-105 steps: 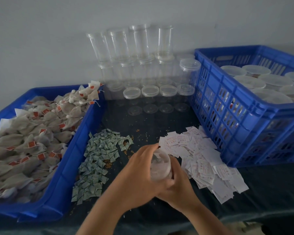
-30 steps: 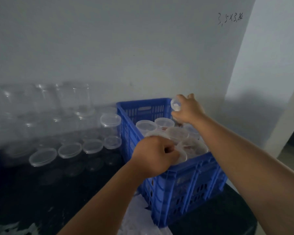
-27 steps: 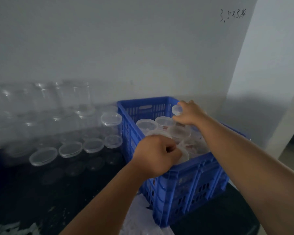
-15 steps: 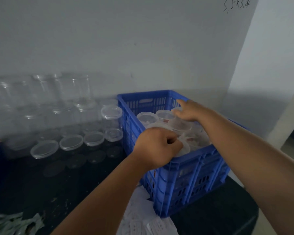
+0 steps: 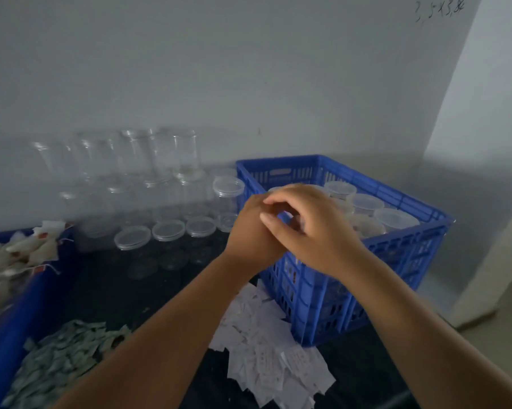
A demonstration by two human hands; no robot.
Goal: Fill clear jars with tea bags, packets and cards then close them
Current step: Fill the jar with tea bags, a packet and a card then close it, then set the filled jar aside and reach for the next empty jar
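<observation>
And that jar was away! The closed jars (image 5: pixel 364 203) sat lid-up inside the blue crate (image 5: pixel 322 305) at the right of the desk (image 5: pixel 116 278), and both hands met in front of its near corner. The right hand (image 5: pixel 316 231) lay over the left hand (image 5: pixel 253 234), its grip released, fingers loosely curled with nothing showing between them. The left grip faced away, knuckles to the camera, so I could not tell whether it was clenched on anything. By my reading 1 cycle had closed and the next was opening. The next move was a reach to the empty clear jars (image 5: pixel 160 160) stacked against the wall, lifting 1 without toppling its neighbours, then loading it. Against 1 second earlier the change was plain. Back then the right hand held a capped jar over the crate's far side while the left fist waited at the near rim. By this moment the jar had left that hand, the arm had drawn back, and the view had swung left to bring in the tea bags (image 5: pixel 27 249), green packets (image 5: pixel 60 358) and white cards (image 5: pixel 266 349).
</observation>
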